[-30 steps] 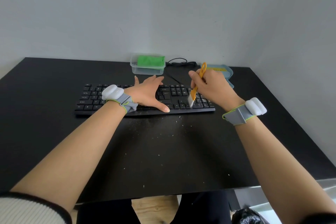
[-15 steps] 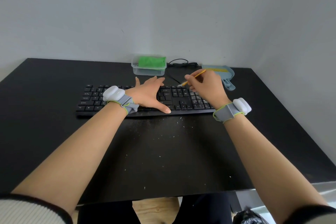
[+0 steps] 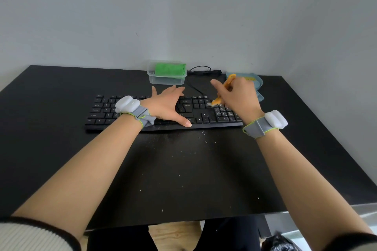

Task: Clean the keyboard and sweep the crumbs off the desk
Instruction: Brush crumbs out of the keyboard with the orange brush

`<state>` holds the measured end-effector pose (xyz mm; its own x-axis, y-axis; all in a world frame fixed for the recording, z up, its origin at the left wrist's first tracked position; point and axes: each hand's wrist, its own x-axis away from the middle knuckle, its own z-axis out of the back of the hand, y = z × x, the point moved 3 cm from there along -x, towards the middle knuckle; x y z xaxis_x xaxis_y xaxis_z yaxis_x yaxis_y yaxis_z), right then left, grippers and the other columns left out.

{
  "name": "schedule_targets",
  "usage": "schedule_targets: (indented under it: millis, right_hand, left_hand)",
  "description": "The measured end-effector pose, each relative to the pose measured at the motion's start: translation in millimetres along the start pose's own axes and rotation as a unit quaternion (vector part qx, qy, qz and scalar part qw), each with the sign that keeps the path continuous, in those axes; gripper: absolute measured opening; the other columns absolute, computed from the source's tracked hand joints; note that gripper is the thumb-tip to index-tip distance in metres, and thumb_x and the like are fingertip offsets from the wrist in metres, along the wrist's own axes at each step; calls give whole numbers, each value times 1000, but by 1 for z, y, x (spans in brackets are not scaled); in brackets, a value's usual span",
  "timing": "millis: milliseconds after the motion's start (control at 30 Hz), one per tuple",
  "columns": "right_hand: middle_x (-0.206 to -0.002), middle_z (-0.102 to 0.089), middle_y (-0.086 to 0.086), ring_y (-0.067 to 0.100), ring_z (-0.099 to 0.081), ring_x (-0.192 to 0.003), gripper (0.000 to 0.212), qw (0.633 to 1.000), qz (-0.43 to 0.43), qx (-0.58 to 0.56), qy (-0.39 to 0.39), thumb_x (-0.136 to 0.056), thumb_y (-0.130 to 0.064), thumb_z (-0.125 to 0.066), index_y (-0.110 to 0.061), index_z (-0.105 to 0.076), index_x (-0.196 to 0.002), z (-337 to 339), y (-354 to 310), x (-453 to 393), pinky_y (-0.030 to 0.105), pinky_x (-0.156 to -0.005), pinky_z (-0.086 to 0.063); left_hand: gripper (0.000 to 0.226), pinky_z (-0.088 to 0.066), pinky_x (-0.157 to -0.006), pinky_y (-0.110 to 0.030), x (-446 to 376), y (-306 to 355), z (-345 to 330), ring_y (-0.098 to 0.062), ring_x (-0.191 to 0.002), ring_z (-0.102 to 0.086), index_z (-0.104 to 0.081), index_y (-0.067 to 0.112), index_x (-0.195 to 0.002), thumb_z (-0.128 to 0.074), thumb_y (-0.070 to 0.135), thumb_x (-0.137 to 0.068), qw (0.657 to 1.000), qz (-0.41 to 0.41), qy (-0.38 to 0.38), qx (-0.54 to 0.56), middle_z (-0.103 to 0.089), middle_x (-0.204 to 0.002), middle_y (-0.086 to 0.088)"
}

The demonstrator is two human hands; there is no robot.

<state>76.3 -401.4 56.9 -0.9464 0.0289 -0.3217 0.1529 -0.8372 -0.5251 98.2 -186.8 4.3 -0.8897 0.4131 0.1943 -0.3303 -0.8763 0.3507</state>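
Pale crumbs [image 3: 179, 175] lie scattered over the near half of the black surface [image 3: 61, 149], thickest just in front of the keyboard [image 3: 106, 108]. The keyboard lies flat across the middle of the surface, with more specks among the keys at its right end. The left hand [image 3: 167, 106] rests palm down on the keyboard's centre, fingers straight and spread, thumb reaching the front edge; it holds nothing. The right hand [image 3: 238, 96] has its fingers curled round the handle of an orange brush [image 3: 221, 96], index finger extended; the bristle tip touches the keys at the right section. Behind, near the wall, stand a clear container [image 3: 166, 80] holding a green cloth [image 3: 170, 69], a black cable [image 3: 201, 71], and a blue dustpan [image 3: 258, 85] partly hidden by the right hand.
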Motion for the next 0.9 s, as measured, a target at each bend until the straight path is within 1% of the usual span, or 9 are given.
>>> schedule_targets:
  millis: [100,167,267,333,400,433,567,733,900]
  right_hand:
    - [-47,-61,0,24,-63,-55,62,999,19,16,44,-96,-47,-52,-1,-63,-57,8,-2,-3,38,-63,-55]
    - [-51,-65,6,26,-65,-55,64,998,26,-2,64,-92,-53,-48,-2,-66,-60,9,-2,-4,39,-63,-56]
    - [-54,-66,11,26,-65,-54,71,999,27,7,35,-89,-64,-43,-1,-67,-65,5,0,-1,41,-61,-57]
    - [-53,-66,8,26,-64,-53,66,999,37,13,22,-94,-53,-48,2,-63,-60,5,2,2,41,-58,-56]
    - [-51,-65,-1,22,-64,-52,59,999,38,-2,37,-96,-40,-52,4,-62,-58,9,3,1,40,-59,-56]
    - [-49,-64,-6,18,-64,-51,57,998,34,-12,49,-96,-39,-53,3,-64,-59,11,4,-1,38,-61,-57]
    - [-50,-66,-2,16,-65,-49,63,996,10,-47,69,-89,-61,-53,-6,-70,-63,10,9,-4,39,-64,-60]
    - [-53,-68,-1,11,-66,-48,60,997,-11,-56,54,-86,-66,-59,-13,-72,-61,-1,10,-1,39,-66,-61]
    - [-53,-67,4,19,-66,-52,62,999,-1,-26,33,-87,-66,-56,-12,-70,-61,-5,7,-1,40,-65,-60]
  left_hand:
    - [132,14,-112,-68,0,-1,1,-18,-152,2,0,17,-158,-74,73,-64,1000,1,2,0,-21,-162,2]
    - [132,13,-113,-68,0,-1,1,-18,-152,1,0,17,-158,-74,74,-63,1000,2,-1,-3,-21,-162,2]
    - [133,12,-113,-68,0,0,0,-18,-152,1,0,17,-158,-73,75,-62,1000,1,-3,-4,-21,-162,2]
    - [133,13,-113,-68,1,0,0,-19,-152,-2,-1,18,-158,-74,74,-62,1000,2,0,-2,-21,-162,2]
    - [132,12,-113,-68,2,-1,2,-20,-152,-4,-1,18,-157,-74,73,-63,1000,4,1,0,-23,-161,2]
    - [131,12,-113,-68,3,-2,2,-20,-152,-4,-1,18,-157,-75,72,-64,1000,6,-1,0,-23,-161,2]
    - [131,11,-113,-69,2,-3,6,-19,-152,3,0,18,-157,-77,69,-64,1000,17,-15,-17,-20,-162,0]
    - [137,10,-115,-66,-1,16,7,-18,-150,16,4,18,-157,-73,77,-61,999,6,-22,-39,3,-166,-2]
    - [137,14,-110,-71,-13,40,2,-19,-151,12,5,15,-157,-74,75,-62,997,-23,-14,-67,-10,-165,-5]
